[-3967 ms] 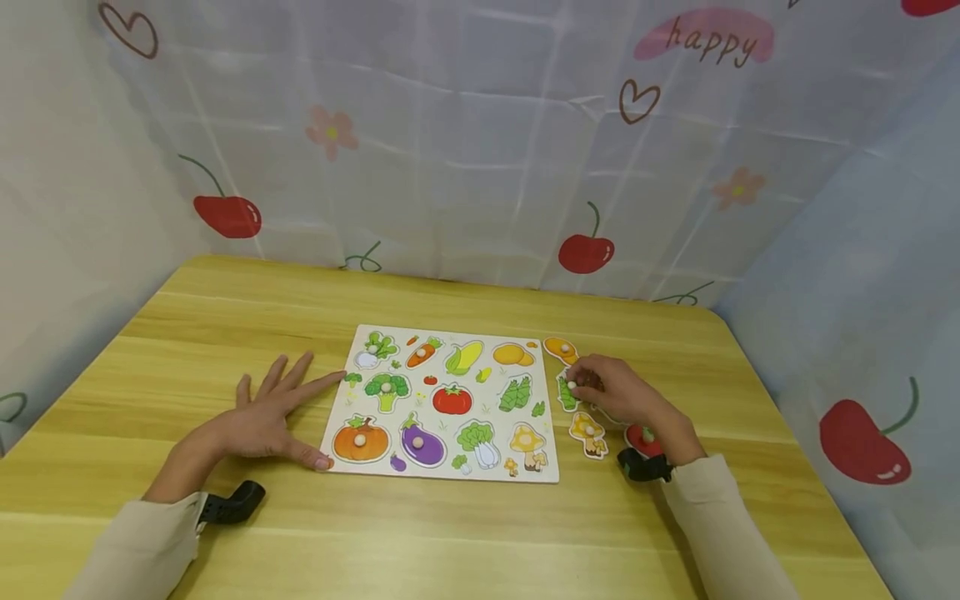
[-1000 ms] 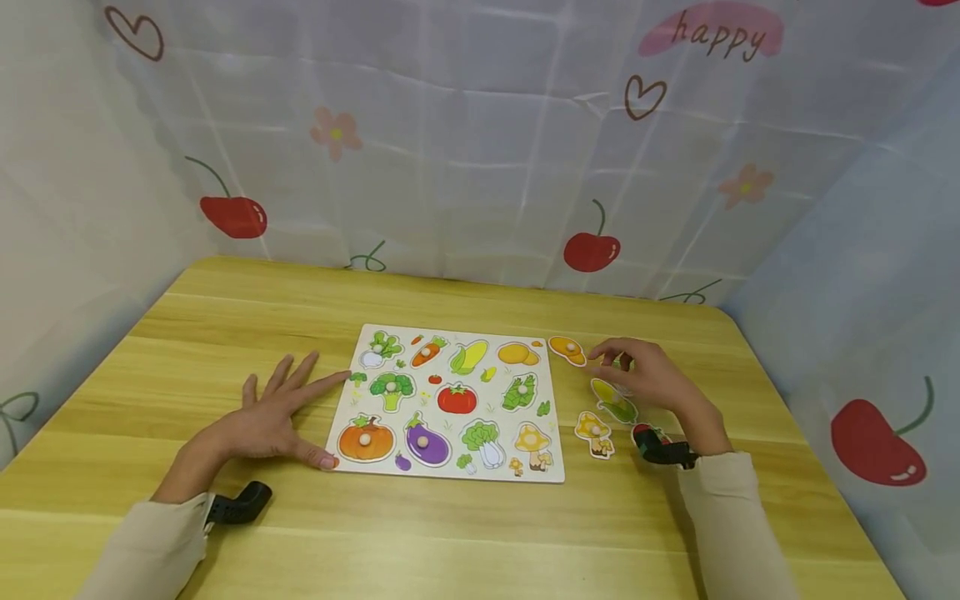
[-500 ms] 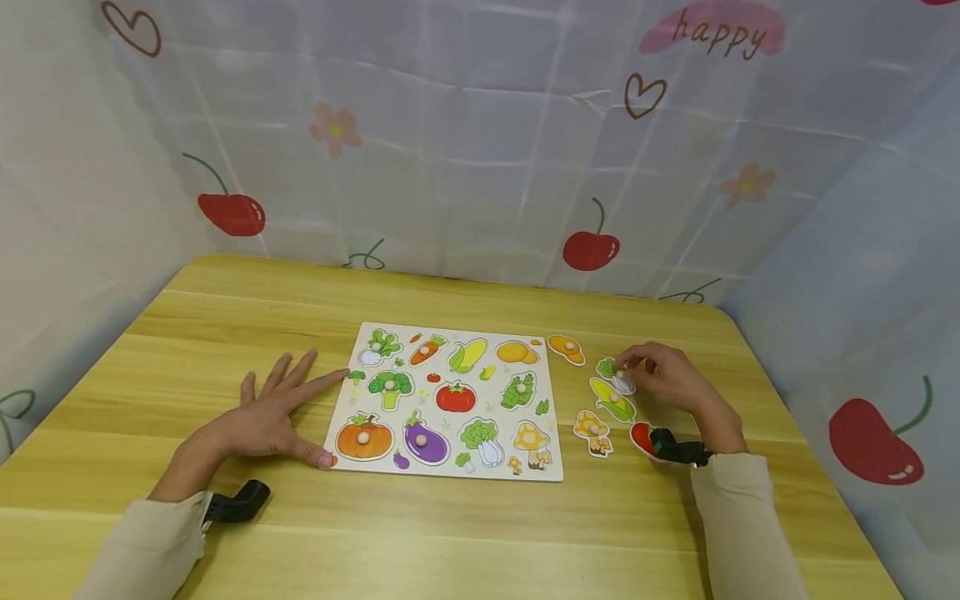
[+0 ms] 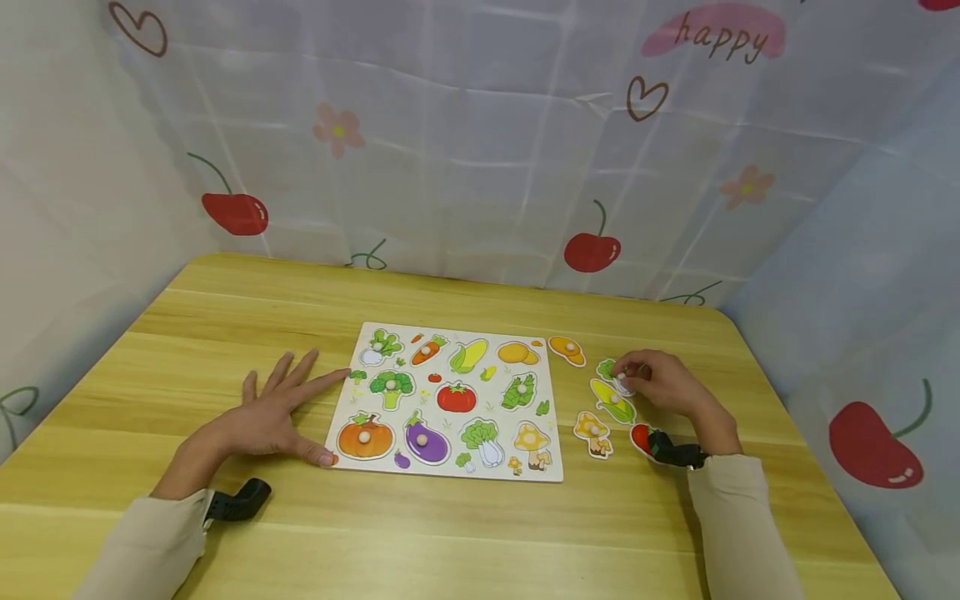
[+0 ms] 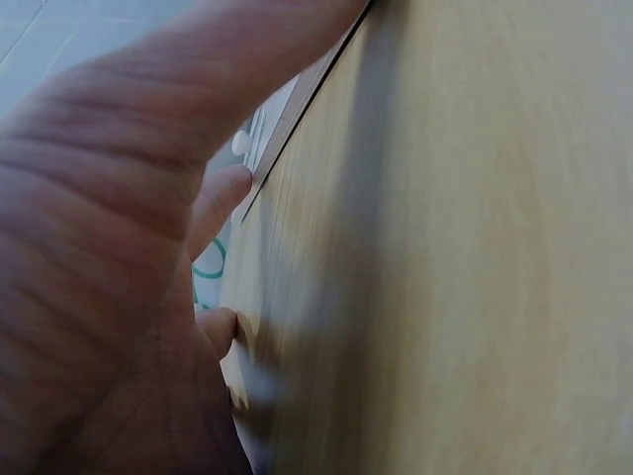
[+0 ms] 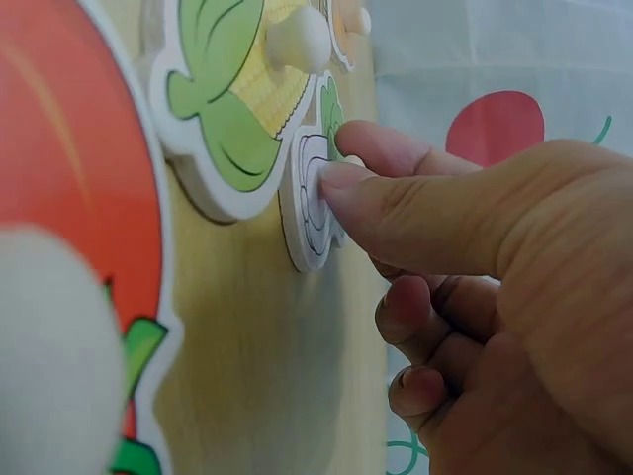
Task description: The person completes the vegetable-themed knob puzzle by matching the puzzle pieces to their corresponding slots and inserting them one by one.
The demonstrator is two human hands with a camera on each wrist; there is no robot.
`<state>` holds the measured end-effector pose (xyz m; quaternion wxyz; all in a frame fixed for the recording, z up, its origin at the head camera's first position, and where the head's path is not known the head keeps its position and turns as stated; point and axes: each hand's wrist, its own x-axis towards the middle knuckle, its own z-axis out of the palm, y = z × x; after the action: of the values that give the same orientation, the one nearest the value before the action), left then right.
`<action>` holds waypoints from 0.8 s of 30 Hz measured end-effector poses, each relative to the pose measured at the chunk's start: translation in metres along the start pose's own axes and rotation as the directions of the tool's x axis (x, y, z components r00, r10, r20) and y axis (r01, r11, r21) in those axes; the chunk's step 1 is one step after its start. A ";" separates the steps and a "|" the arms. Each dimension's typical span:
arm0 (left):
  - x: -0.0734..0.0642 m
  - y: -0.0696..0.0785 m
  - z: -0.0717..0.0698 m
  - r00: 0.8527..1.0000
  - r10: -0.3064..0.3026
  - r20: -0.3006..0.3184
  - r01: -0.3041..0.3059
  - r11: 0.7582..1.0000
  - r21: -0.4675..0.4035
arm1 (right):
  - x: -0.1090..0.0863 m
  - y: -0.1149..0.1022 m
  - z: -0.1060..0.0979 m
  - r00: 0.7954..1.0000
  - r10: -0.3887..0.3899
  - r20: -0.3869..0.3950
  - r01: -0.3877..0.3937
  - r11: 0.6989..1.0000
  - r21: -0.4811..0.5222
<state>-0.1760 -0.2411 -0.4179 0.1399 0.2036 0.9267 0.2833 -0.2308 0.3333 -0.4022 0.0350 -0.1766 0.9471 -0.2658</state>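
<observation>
My right hand (image 4: 663, 383) pinches the knob of a bok choy puzzle piece (image 6: 309, 208) between thumb and forefinger; the other fingers curl in the right wrist view. That piece lies right of the puzzle board (image 4: 487, 408), partly hidden by the fingers. Just below it is a corn piece (image 4: 611, 406). With fingers spread, my left hand (image 4: 266, 421) touches the board's left edge with thumb and forefinger. Knobbed pieces sit in the board, including a pumpkin (image 4: 375, 442), an eggplant (image 4: 433, 450), a broccoli (image 4: 392, 398) and a green leafy piece (image 4: 513, 398).
Other loose pieces lie right of the board: a potato piece (image 4: 558, 346), a mushroom piece (image 4: 592, 427) and a tomato piece (image 4: 641, 437), partly covered by the wrist camera (image 4: 675, 452). A printed curtain (image 4: 450, 167) hangs behind the wooden table (image 4: 450, 533).
The green leafy piece, under my right hand beside the board earlier, now sits in the board. My right hand has moved right to the bok choy piece. The left hand stays in place.
</observation>
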 end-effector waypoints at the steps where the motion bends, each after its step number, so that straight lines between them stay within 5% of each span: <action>1: 0.000 0.000 0.000 1.000 -0.001 0.000 0.001 1.000 -0.001 | 0.000 0.000 0.000 1.000 0.007 -0.004 -0.007 1.000 -0.004; 24: -0.001 0.003 -0.001 1.000 -0.001 0.000 0.001 1.000 -0.004 | 0.002 -0.005 0.000 0.999 0.051 -0.010 -0.052 0.997 -0.049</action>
<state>-0.1748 -0.2397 -0.4148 0.1405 0.2030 0.9262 0.2849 -0.2311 0.3292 -0.3995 0.0334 -0.1518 0.9577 -0.2422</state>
